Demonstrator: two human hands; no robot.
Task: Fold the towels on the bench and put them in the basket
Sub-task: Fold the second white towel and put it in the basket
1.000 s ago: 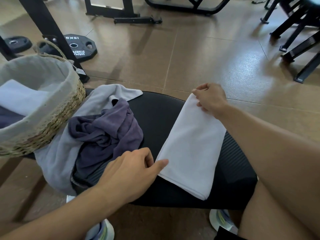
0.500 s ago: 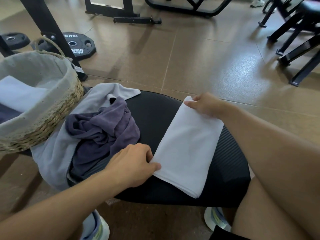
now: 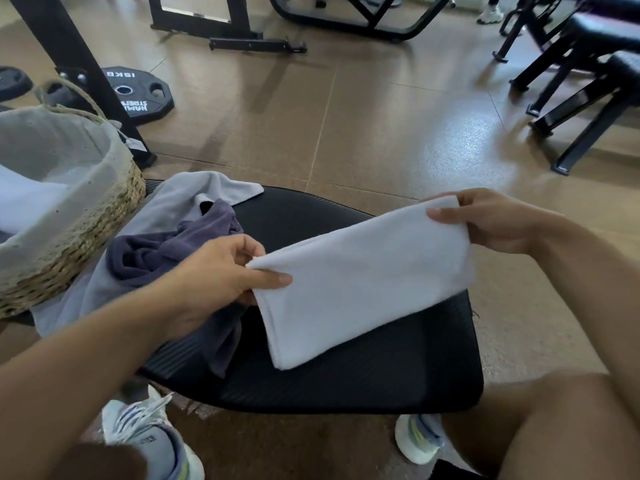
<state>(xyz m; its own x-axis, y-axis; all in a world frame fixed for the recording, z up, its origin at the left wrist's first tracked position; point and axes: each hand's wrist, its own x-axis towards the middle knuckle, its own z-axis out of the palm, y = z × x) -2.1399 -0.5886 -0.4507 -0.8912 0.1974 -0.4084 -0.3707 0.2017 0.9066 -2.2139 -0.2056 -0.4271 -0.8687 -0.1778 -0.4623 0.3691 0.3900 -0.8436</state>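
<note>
The left hand (image 3: 221, 271) pinches the near-left corner of the white towel (image 3: 360, 278) between the thumb and the other fingers; the right hand (image 3: 485, 220) pinches the far-right end of it in the same way, thumb on top; the towel is folded into a long band and it is held up between the two hands, above the black bench (image 3: 346, 375), with its lower edge hanging down close to the pad; I cannot tell if this edge touches the pad; on the left part of the bench lie a crumpled purple towel (image 3: 166, 251) and under it a light grey towel (image 3: 173, 206); the woven basket (image 3: 86, 237) stands at the left end, touching the grey towel, and light cloth is lying inside it; a weight plate (image 3: 138, 95) lies on the floor behind the basket.
</note>
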